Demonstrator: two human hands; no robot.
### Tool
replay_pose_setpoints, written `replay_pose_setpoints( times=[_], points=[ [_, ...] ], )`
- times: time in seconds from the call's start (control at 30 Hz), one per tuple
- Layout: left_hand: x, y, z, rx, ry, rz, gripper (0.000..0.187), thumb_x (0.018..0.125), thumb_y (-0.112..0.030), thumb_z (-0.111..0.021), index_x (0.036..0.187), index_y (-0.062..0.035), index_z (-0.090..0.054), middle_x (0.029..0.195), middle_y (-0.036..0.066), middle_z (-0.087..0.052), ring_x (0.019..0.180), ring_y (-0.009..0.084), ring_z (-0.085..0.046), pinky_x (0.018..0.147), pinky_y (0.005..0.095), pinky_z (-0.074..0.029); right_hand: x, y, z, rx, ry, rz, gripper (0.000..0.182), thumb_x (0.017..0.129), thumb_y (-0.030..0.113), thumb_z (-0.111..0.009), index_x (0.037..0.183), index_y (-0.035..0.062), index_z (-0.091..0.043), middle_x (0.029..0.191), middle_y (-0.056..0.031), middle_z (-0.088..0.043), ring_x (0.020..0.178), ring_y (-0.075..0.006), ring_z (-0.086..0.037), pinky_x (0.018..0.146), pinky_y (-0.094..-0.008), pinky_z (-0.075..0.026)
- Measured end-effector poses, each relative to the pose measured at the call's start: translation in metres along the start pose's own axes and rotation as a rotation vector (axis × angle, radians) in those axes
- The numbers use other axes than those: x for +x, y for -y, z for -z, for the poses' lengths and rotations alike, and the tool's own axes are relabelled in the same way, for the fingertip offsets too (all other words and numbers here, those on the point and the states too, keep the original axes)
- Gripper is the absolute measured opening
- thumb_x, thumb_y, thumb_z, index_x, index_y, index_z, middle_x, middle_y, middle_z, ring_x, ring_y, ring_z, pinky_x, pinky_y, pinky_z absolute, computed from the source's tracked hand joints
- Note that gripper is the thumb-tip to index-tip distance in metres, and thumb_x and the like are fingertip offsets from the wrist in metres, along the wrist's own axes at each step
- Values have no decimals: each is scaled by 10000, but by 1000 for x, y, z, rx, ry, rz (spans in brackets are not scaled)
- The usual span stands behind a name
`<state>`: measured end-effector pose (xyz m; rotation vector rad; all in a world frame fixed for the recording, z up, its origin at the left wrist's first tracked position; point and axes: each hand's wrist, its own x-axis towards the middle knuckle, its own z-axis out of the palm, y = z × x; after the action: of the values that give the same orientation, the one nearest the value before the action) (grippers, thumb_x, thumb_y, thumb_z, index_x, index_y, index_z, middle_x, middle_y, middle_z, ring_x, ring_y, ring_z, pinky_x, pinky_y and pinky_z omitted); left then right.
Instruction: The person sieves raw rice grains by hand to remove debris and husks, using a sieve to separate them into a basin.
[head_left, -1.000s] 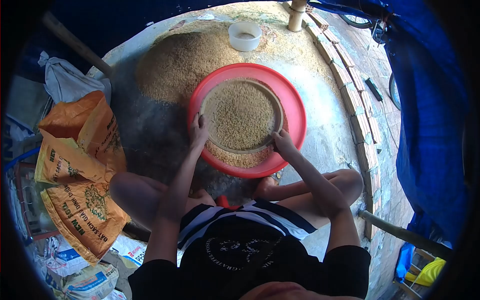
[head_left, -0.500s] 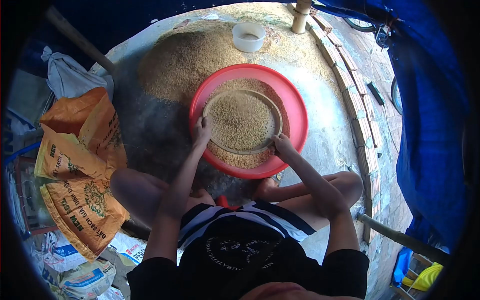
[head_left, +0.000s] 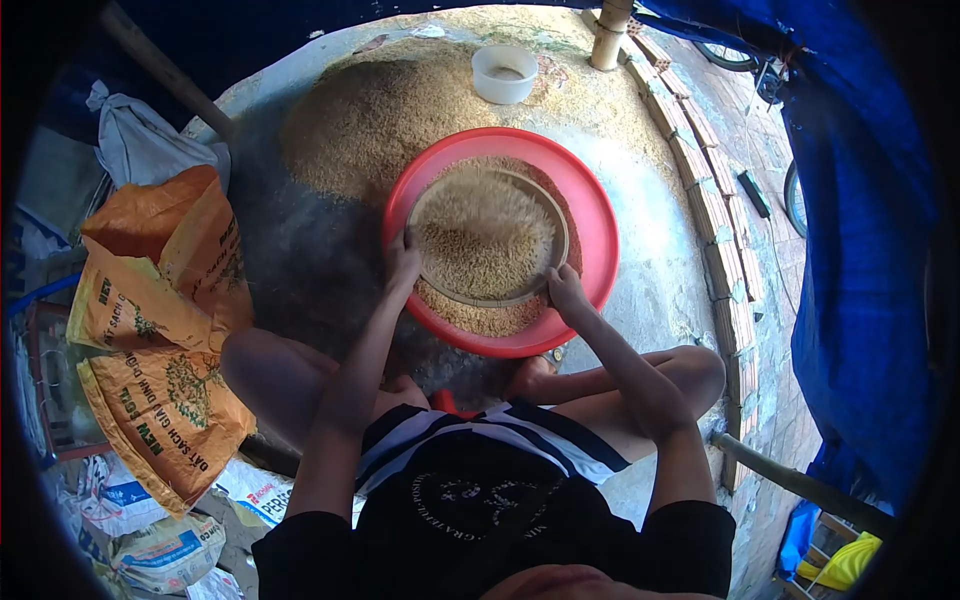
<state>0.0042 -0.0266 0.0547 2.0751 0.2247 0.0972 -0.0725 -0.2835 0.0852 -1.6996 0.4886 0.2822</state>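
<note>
A round sieve [head_left: 553, 213] full of tan grain [head_left: 480, 235] is held over a wide red basin [head_left: 595, 235]. My left hand [head_left: 404, 262] is closed on the sieve's left rim, and my right hand [head_left: 566, 287] grips its lower right rim. The grain in the sieve's upper half is blurred by motion. More grain lies in the basin below, showing around the sieve's edge. What the fingertips do beneath the rim is hidden.
Behind the basin a heap of grain [head_left: 350, 125] spreads over the concrete floor, beside a translucent white tub [head_left: 504, 75]. Orange sacks [head_left: 165, 400] lie to the left. Bricks [head_left: 718, 240] line the right edge, with a blue tarp [head_left: 860, 250] beyond. A pole [head_left: 800, 480] juts in at lower right.
The grain in the sieve has shifted and its upper part is now more blurred. Both hands keep their grip on the rim, with the sieve in nearly the same place.
</note>
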Motion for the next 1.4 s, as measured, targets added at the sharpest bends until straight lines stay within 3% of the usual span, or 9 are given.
replay_pose_setpoints(
  times=[0.17, 0.37, 0.5, 0.63, 0.77, 0.93, 1.07, 1.23, 1.4],
  points=[
    [8, 2, 7, 35, 65, -6, 366, 834, -312, -338, 900, 12, -493, 763, 185, -545, 706, 305, -532, 616, 356, -395, -2, -3, 4, 59, 70, -109, 130, 832, 146, -337, 831, 29, -393, 587, -59, -478, 390, -100, -434, 347, -218, -354],
    [-1, -86, 55, -223, -65, -186, 332, 852, -257, -320, 981, 17, -457, 759, 184, -542, 689, 250, -531, 611, 311, -382, -30, 49, -3, 84, -55, 526, 130, 836, 148, -340, 889, 33, -369, 616, -67, -491, 399, -101, -446, 359, -202, -369],
    [10, -38, 23, -196, -206, -389, 347, 846, -272, -327, 974, 17, -470, 755, 189, -542, 695, 261, -534, 623, 323, -386, -18, 26, -11, 218, 36, 178, 125, 825, 140, -357, 886, 32, -368, 639, -74, -504, 414, -113, -465, 371, -214, -389],
    [9, 8, 4, -40, 68, 109, 370, 832, -296, -338, 897, 28, -506, 740, 201, -539, 705, 303, -529, 633, 354, -393, -10, 3, 0, 313, 211, -243, 116, 811, 132, -375, 882, 41, -370, 672, -80, -513, 423, -126, -472, 380, -223, -401],
    [-2, -35, 20, -37, 26, -84, 348, 841, -281, -326, 870, 24, -493, 658, 167, -516, 608, 295, -502, 562, 360, -376, -14, 6, 5, 304, 181, -211, 147, 796, 106, -360, 922, 34, -385, 646, -71, -522, 438, -115, -496, 399, -231, -432],
    [-11, -93, 51, -231, -75, -355, 324, 862, -268, -291, 860, 12, -455, 556, 98, -390, 500, 180, -352, 492, 304, -323, -29, 42, 5, 279, 17, 302, 106, 816, 105, -354, 892, 35, -376, 672, -83, -531, 443, -123, -501, 396, -220, -425],
    [8, -58, 30, -164, -91, -301, 339, 858, -271, -289, 882, 17, -467, 630, 142, -469, 567, 238, -446, 552, 327, -358, -17, 39, 3, 186, 19, 267, 114, 832, 129, -343, 899, 42, -374, 679, -83, -532, 445, -123, -498, 403, -226, -426],
    [5, -2, -3, 39, 74, 28, 378, 842, -301, -295, 938, 11, -486, 872, 220, -521, 846, 359, -486, 711, 382, -384, -13, 3, 9, 369, 207, -276, 156, 834, 140, -322, 887, 26, -414, 704, -100, -549, 439, -145, -493, 423, -248, -438],
    [2, -5, -4, 99, 175, 108, 377, 839, -311, -312, 932, 10, -485, 862, 209, -527, 832, 343, -496, 706, 377, -389, -24, 0, 13, 368, 202, -285, 166, 829, 141, -326, 867, 13, -424, 703, -109, -551, 468, -163, -519, 426, -265, -449]
  ],
)
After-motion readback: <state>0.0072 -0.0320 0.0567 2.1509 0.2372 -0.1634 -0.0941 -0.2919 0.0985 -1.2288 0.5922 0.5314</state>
